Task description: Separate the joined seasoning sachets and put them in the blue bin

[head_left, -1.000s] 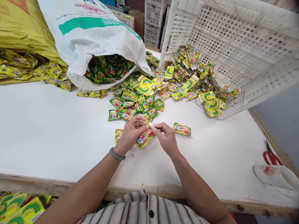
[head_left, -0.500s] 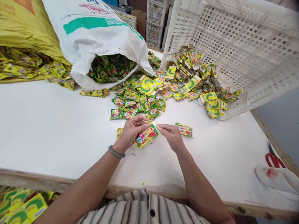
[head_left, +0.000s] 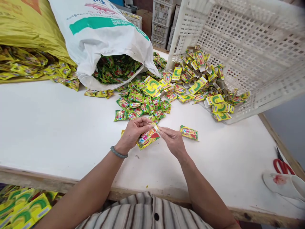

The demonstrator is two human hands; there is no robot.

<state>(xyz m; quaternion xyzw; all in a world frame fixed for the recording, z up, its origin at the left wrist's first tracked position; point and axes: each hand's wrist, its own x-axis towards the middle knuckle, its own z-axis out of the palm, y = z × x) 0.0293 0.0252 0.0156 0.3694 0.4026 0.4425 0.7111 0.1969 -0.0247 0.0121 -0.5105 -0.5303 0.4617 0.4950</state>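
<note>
Over the white table, a small yellow-and-green candy box [head_left: 148, 139] with "TWINS" lettering is held tilted between both hands. My left hand [head_left: 135, 132] is closed on its upper left edge, thumb on top. My right hand [head_left: 173, 139] pinches the pale flap at the upper right end, and its fingertips hide part of that end. Another candy box [head_left: 189, 133] lies flat to the right of my right hand. A yellow piece [head_left: 122, 132] shows partly behind my left wrist. Just beyond my hands is a pile of green candy packets [head_left: 137, 101].
A white sack [head_left: 88, 44] spills green packets beside a yellow sack [head_left: 33, 28]. At right, a tipped white crate [head_left: 228, 41] spills candy boxes [head_left: 197, 85]. Red-handled scissors [head_left: 282, 165] and a cup [head_left: 281, 184] are near the right edge. More yellow boxes [head_left: 26, 208] sit below the table's front edge.
The whole view has shifted slightly, with table items appearing a little further right. Both hands still hold the box, and the fingers have moved slightly at its flap end.
</note>
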